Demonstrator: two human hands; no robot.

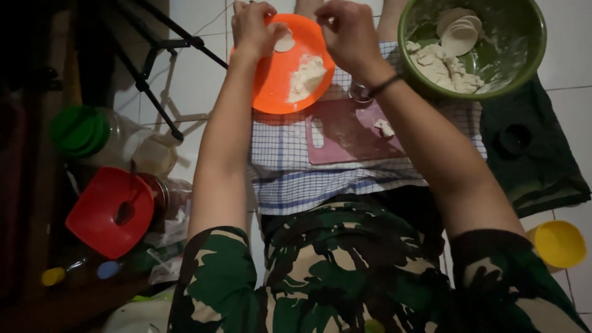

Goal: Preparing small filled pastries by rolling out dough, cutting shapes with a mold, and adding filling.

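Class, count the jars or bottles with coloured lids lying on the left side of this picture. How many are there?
2. The green-lidded jar lies at upper left; the red-lidded jar lies below it, nearer the person. Darkness at the left edge may hide more.

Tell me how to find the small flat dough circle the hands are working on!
Find the orange plate at the top. The dough disc lies on its upper edge beside the left hand. It is flat and round; the pile beside it is crumbly.

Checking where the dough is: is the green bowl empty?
No, the green bowl holds pale dough pieces and flat round discs.
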